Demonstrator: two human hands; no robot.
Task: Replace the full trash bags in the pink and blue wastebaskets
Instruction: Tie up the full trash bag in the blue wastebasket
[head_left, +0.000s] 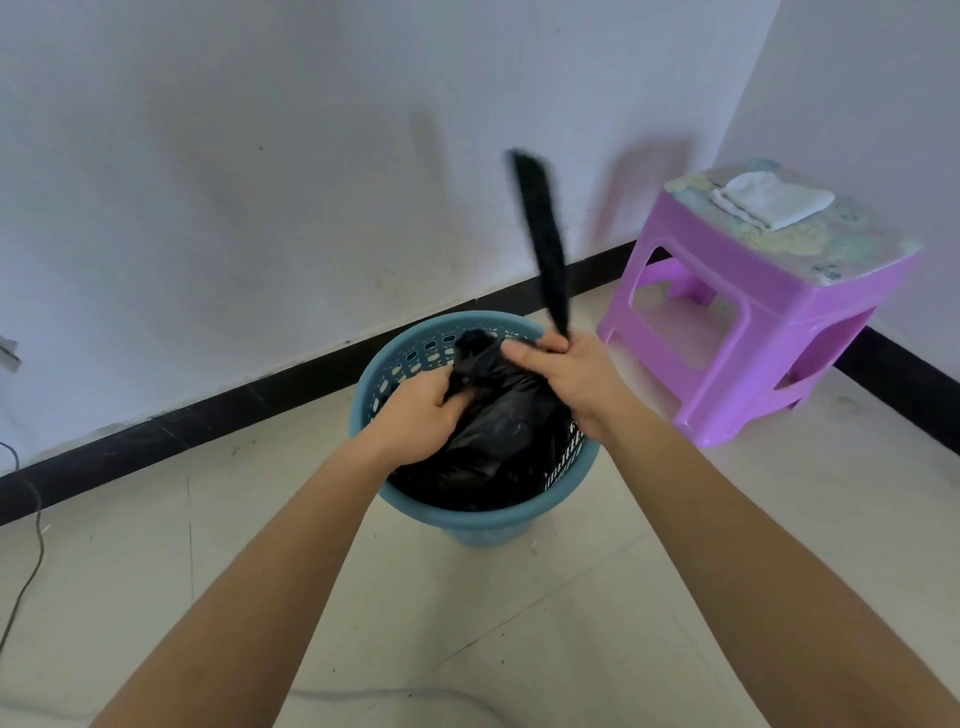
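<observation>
A blue perforated wastebasket (470, 522) stands on the tiled floor near the wall. Inside it sits a full black trash bag (498, 431), its top gathered. My left hand (421, 410) grips the bunched plastic at the bag's neck on the left. My right hand (563, 371) holds a long black strip of the bag (540, 234) that sticks up and is blurred. No pink wastebasket is in view.
A pink-purple plastic stool (748, 332) with a folded white cloth (774, 200) on top stands to the right in the corner. A black baseboard (208, 415) runs along the white wall. A thin cable (31, 545) trails over the floor at left.
</observation>
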